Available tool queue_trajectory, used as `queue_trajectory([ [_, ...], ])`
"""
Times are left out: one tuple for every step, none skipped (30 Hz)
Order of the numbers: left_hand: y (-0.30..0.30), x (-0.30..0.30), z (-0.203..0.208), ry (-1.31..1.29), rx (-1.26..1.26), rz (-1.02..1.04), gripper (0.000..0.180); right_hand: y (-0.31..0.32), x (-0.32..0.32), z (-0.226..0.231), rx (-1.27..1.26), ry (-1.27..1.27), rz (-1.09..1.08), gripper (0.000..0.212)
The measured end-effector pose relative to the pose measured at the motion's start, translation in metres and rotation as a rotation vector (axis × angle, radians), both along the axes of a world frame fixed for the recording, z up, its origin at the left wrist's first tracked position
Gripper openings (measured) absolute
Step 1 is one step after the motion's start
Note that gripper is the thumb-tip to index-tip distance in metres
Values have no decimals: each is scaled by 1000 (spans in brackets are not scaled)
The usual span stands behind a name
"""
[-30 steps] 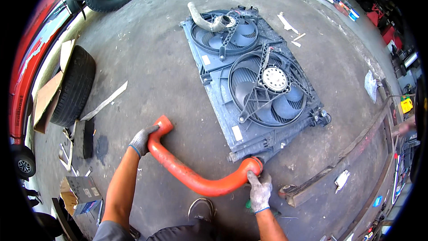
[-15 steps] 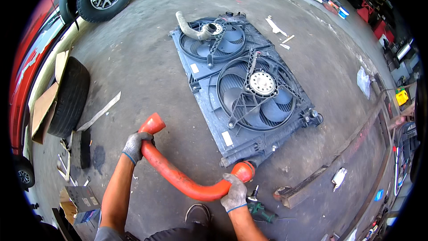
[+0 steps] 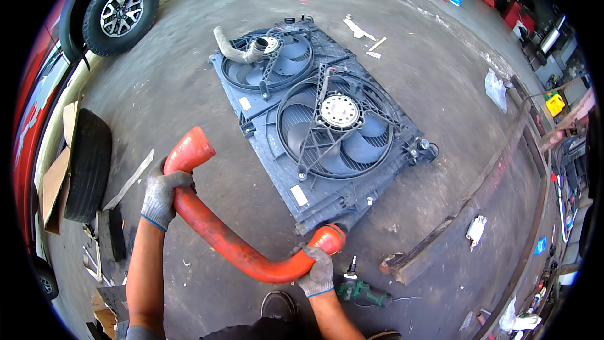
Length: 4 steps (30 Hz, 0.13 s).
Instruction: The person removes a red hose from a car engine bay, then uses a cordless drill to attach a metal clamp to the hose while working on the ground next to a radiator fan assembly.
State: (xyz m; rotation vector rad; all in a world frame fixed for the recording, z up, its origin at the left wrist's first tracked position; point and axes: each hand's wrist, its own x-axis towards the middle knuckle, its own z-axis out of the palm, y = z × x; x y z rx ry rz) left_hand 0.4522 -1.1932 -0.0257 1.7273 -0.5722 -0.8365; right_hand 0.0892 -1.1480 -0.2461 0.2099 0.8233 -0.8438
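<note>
A curved orange-red hose (image 3: 229, 249) with dark smudges is between my two gloved hands. My left hand (image 3: 162, 194), in a grey knit glove, is wrapped round it just below its raised open end. Near the other end, my right hand (image 3: 316, 272) grips the hose from below. That end meets the near corner of a dark radiator assembly with two fans (image 3: 340, 111), lying flat on the floor; whether it is seated on a port there I cannot tell. On the assembly's far fan rests a dusty grey bent hose (image 3: 236, 54).
Beside my right hand a green power drill (image 3: 363, 293) lies on the floor. A loose tyre (image 3: 89, 167) with cardboard stands at left, near a red vehicle's wheel (image 3: 122, 12). To the right runs a long rusty metal frame (image 3: 434, 239), with a clear plastic bag (image 3: 496, 90) beyond it.
My left hand has lifted the hose's free end, which looks larger and closer. My right hand keeps its grip at the other end. The whole view has shifted, with the radiator now further left.
</note>
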Motion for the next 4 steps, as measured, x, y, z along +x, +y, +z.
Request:
queue_trajectory([
  [-5,-5,9,-39,-3,-25,52,1,2,-3,-13,-21,-20,29],
  [-8,-10,16,-74,-2,-21,55,3,3,-6,-27,-41,-40,31],
  [-12,-14,22,-99,-12,-43,58,4,5,-9,-53,-60,-59,32],
  [-15,-18,28,-124,-22,-65,62,5,5,-14,-79,-79,-78,33],
])
